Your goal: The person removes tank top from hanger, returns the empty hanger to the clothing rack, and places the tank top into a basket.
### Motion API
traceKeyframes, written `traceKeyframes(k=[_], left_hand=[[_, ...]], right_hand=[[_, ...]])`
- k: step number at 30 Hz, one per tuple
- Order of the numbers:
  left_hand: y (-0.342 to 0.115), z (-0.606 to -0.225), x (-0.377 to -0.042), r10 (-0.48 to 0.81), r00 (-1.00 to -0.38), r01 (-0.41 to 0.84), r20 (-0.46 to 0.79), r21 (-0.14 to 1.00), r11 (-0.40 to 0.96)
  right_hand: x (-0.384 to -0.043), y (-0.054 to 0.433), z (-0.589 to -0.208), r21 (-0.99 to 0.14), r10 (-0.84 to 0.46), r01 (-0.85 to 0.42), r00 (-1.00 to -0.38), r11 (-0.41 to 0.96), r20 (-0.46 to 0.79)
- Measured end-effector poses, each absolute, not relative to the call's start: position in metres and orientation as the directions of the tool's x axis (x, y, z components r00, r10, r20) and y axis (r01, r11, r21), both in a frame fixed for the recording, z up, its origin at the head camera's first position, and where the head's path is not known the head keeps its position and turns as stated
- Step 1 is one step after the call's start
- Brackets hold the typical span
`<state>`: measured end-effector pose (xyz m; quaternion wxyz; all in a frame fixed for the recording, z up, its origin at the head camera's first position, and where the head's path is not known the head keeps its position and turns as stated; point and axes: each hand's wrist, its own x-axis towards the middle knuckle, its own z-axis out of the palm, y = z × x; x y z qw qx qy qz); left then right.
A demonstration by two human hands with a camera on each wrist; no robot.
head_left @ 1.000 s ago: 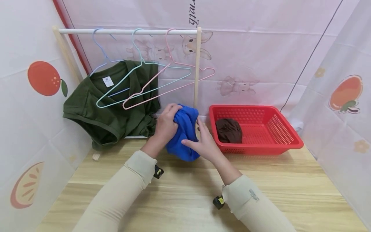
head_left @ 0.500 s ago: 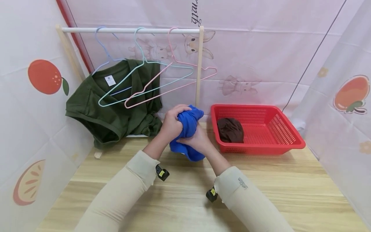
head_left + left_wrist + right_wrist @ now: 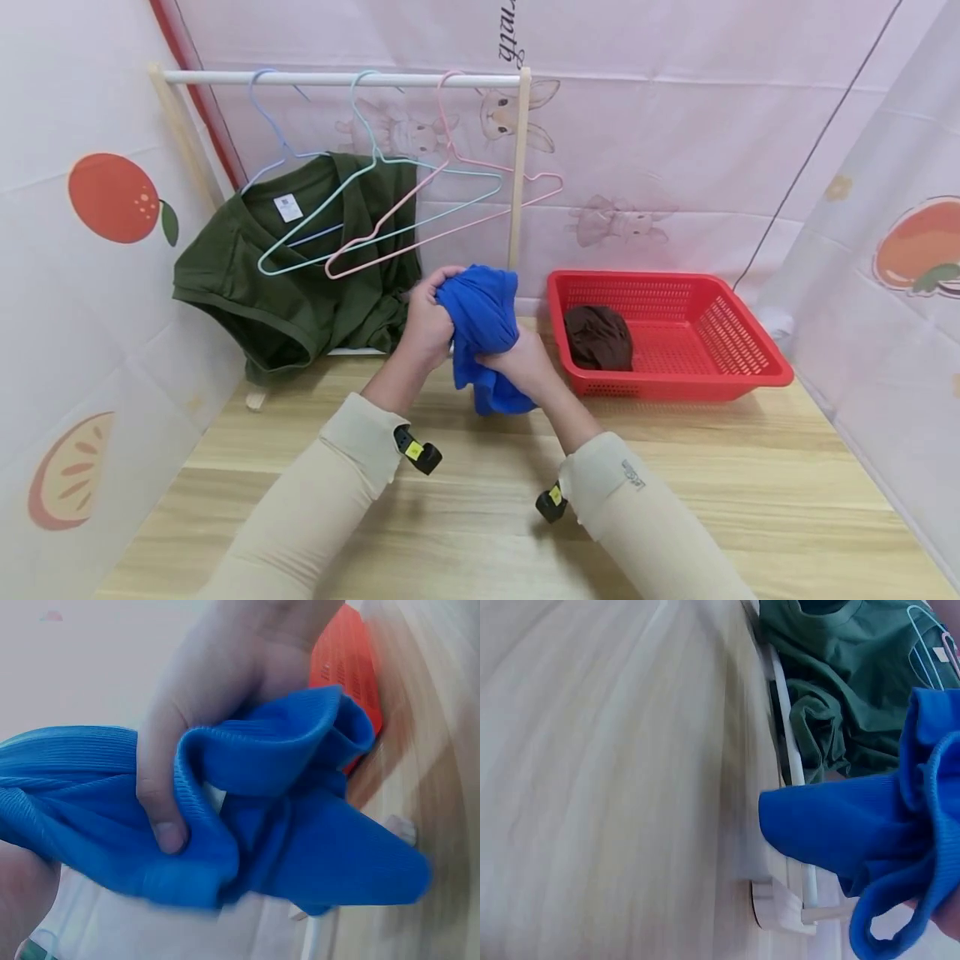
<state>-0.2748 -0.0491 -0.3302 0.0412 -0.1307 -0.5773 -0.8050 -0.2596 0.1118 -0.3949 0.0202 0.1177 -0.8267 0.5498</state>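
Clamping left hand (image 3: pixel 429 325) and right hand (image 3: pixel 525 365) on blue cloth (image 3: pixel 482 310), left of the red basket (image 3: pixel 667 387); ideally loosening it gently, without twisting.

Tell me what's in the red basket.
A bunched brown cloth lies at the left end of the basket in the head view, with slotted floor visible to its right. Whatever is under the cloth is covered.

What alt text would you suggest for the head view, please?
A person's left hand and right hand grip a bunched blue cloth above a wooden table. Behind, a rack holds a green shirt on a blue hanger, beside a mint hanger and a pink hanger; a red basket at right holds brown cloth.
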Motion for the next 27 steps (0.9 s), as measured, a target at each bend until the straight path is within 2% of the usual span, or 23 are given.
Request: traceKeyframes(k=[5, 8, 12, 17, 21, 24, 27], left_hand=[[-0.057, -0.346, -0.279, 0.000, -0.973, 0.215, 0.231, 0.908, -0.361], [-0.065, -0.354, -0.278, 0.023, -0.984, 0.155, 0.175, 0.921, -0.356], [-0.080, -0.360, -0.275, 0.202, -0.973, 0.040, 0.112, 0.943, -0.330], [-0.104, -0.360, -0.273, 0.487, -0.859, 0.024, 0.161, 0.961, -0.276], [-0.119, -0.357, -0.271, 0.596, -0.786, 0.010, 0.165, 0.967, -0.255], [-0.121, -0.351, -0.270, 0.597, -0.795, 0.021, 0.105, 0.989, -0.146], [-0.117, -0.342, -0.267, 0.557, -0.830, 0.065, 0.023, 0.996, 0.056]], right_hand=[[-0.259, 0.114, -0.395, -0.889, -0.083, -0.221, -0.975, 0.400, 0.205], [-0.254, 0.115, -0.392, -0.854, -0.062, -0.249, -0.967, 0.457, 0.249], [-0.250, 0.117, -0.386, -0.777, -0.048, -0.324, -0.933, 0.539, 0.356], [-0.251, 0.121, -0.381, -0.681, -0.057, -0.391, -0.887, 0.619, 0.458], [-0.252, 0.123, -0.380, -0.640, -0.064, -0.385, -0.883, 0.665, 0.464], [-0.252, 0.123, -0.379, -0.562, -0.101, -0.396, -0.870, 0.726, 0.483], [-0.250, 0.121, -0.379, -0.426, -0.178, -0.437, -0.833, 0.792, 0.523]])
